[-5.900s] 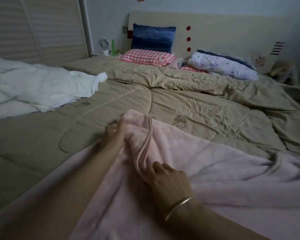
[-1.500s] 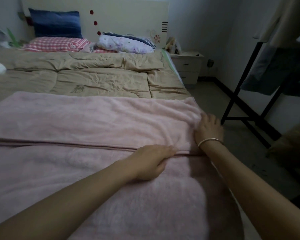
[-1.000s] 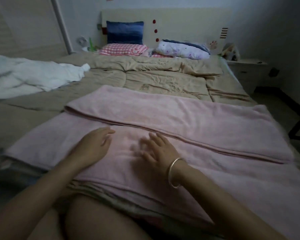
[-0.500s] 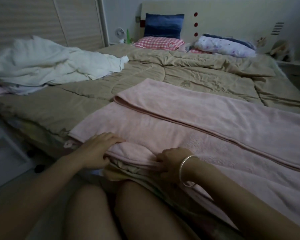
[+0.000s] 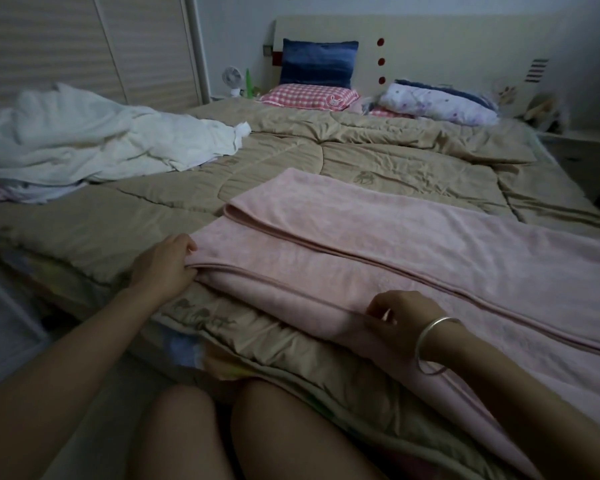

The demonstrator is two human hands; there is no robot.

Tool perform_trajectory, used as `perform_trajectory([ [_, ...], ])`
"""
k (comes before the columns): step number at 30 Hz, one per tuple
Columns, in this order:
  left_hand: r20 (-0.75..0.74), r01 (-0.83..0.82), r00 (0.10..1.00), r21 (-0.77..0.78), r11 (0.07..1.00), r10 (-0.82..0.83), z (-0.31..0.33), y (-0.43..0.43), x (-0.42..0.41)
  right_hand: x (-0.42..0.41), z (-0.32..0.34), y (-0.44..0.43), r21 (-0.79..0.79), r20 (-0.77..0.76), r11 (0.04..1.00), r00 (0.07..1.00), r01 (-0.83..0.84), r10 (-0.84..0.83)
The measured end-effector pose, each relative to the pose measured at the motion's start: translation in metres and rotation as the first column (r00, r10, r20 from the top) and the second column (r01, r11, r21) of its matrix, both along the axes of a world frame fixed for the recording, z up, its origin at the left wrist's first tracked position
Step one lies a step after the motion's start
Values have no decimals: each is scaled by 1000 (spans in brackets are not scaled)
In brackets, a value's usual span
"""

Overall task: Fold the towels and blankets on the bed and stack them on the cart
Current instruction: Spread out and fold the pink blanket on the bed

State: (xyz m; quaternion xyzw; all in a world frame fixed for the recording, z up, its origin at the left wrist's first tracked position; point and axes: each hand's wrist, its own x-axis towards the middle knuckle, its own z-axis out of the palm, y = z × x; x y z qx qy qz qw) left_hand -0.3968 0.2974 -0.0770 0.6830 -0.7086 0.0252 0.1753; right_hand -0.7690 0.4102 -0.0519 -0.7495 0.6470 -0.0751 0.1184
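A pink blanket (image 5: pixel 413 244) lies along the foot of the bed, its far long edge folded in towards the middle. The near long edge is turned up onto the blanket as a second fold. My left hand (image 5: pixel 163 265) grips the left corner of that near fold. My right hand (image 5: pixel 399 318), with a silver bangle on the wrist, pinches the same folded edge further right. A crumpled white blanket (image 5: pixel 94 140) is heaped at the left side of the bed. No cart is in view.
A tan quilt (image 5: pixel 378 161) covers the bed. Pillows (image 5: pixel 309 97) and a headboard (image 5: pixel 430 46) are at the far end, with a small fan (image 5: pixel 232 79) beside them. Closet doors (image 5: pixel 84 46) line the left wall. My knees (image 5: pixel 222 431) press against the bed's edge.
Both hands took hold of the pink blanket's near edge and lifted it up onto the blanket, so it now lies as a fold. The view swung left over the earlier frames.
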Motion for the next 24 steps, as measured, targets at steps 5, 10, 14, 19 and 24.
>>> perform_trajectory([
  [5, 123, -173, 976, -53, 983, 178, 20, -25, -19, -15, 9, -21, 0, -31, 987, 986, 161, -161],
  [10, -131, -228, 966, -39, 973, 221, 40, -59, -28, -36, 18, -45, -207, -100, 916, 923, 345, -370],
  [14, -712, -87, 701, -27, 996, 42, 56, -106, -35, -70, 41, -79, -529, -151, 796, 890, 295, -431],
  [19, -794, 37, 601, -89, 995, -93, 69, -168, -74, -125, 56, -147, -654, -186, 737, 908, 171, -376],
  [24, -488, 18, 863, -231, 973, -132, 67, -253, -102, -158, 52, -216, -633, -242, 758, 890, 157, -386],
])
